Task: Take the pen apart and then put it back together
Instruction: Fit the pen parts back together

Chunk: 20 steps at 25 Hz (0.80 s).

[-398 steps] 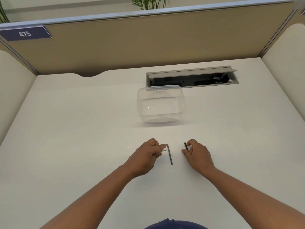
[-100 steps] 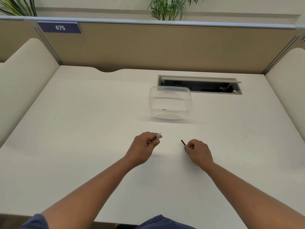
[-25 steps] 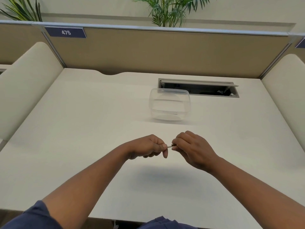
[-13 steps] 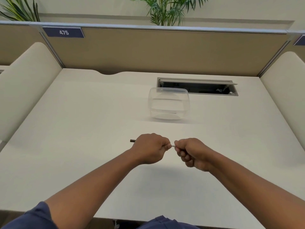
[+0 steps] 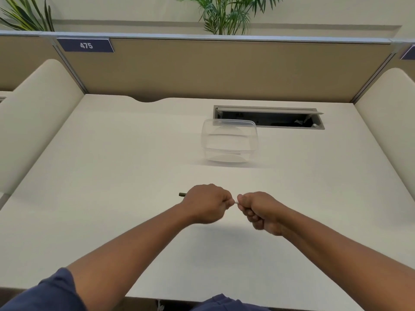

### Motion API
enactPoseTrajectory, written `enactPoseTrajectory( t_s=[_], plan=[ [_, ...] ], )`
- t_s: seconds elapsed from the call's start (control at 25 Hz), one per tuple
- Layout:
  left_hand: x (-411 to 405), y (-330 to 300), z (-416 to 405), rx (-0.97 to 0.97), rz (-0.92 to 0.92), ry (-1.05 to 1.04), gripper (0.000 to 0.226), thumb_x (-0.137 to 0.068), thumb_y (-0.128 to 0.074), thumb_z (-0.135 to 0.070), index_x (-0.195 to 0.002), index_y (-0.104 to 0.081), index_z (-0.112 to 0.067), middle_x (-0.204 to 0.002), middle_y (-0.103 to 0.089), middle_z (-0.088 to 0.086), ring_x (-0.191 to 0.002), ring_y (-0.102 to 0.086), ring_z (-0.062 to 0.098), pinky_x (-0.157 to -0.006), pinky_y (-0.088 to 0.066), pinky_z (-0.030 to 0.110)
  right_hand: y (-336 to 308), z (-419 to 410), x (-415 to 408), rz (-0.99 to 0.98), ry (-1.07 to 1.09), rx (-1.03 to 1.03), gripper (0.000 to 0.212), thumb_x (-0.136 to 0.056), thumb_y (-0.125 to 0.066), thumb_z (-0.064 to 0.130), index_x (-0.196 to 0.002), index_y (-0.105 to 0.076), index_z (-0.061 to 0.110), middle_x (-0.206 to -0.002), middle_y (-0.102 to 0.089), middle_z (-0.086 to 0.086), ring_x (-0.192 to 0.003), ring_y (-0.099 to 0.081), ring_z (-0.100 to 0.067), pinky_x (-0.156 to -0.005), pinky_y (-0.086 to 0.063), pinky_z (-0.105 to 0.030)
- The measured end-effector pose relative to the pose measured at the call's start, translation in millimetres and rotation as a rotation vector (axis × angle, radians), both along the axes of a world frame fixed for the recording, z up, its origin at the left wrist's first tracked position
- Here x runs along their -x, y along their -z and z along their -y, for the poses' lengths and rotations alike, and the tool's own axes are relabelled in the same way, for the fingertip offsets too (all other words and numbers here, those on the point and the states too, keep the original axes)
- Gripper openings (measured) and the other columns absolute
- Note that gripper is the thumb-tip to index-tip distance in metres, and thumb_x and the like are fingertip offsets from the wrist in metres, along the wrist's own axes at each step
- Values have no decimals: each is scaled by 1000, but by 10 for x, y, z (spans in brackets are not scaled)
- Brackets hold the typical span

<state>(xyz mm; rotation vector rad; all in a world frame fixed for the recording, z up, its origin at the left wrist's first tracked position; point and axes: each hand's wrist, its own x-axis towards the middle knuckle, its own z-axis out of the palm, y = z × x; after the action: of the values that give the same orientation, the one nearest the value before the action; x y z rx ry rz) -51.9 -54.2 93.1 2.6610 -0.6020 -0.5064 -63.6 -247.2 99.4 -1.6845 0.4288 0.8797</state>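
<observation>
Both hands hold the pen level above the desk, near its front middle. My left hand is closed around the barrel, and a short dark end sticks out past its left side. My right hand is closed around the other end. Only a small pale stretch of the pen shows in the gap between the two fists. The rest of the pen is hidden inside the hands.
A clear plastic container stands farther back, right of centre. Behind it an open cable hatch is set into the white desk. Tan partition walls close in the back and sides.
Over the last second both hands turned from a fingertip pinch into full fists on the pen, and the dark end came out past my left hand. In the last half second little moved.
</observation>
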Motion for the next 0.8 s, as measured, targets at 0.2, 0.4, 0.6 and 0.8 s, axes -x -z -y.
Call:
enactPoseTrajectory(
  t_s=[0.2, 0.4, 0.6, 0.8],
  plan=[
    [-92, 1, -95, 335, -487, -75, 33, -102, -48, -40, -79, -68, -26, -62, -51, -11, -58, -43, 14, -54, -33, 27, 41, 103, 14, 720, -529, 419, 34, -101, -49, 32, -72, -59, 17, -65, -52, 9, -61, -46, -15, -54, -37, -29],
    [-75, 32, -89, 346, -487, -106, 34, -101, -49, -39, -74, -66, -28, -59, -44, -14, -55, -38, 11, -53, -28, 25, 168, 27, 18, 660, -357, 270, 32, -98, -51, 30, -69, -55, 17, -59, -47, 8, -52, -38, -12, -49, -32, -27],
    [42, 143, 52, -43, 12, 78, 30, -102, -38, -46, -85, -58, -32, -80, -65, -10, -79, -60, 20, -63, -43, 33, 115, 117, -6, 61, -233, 32, 35, -98, -49, 31, -68, -60, 19, -61, -51, 6, -47, -39, -7, -48, -30, -20],
    [-26, 197, 34, 52, -242, 25, 37, -104, -38, -47, -101, -65, -23, -95, -68, -5, -89, -60, 20, -77, -50, 40, 207, 88, 40, 760, -498, 374, 18, -99, -55, 20, -91, -71, 21, -82, -62, 11, -78, -56, -5, -70, -45, -24]
  ],
)
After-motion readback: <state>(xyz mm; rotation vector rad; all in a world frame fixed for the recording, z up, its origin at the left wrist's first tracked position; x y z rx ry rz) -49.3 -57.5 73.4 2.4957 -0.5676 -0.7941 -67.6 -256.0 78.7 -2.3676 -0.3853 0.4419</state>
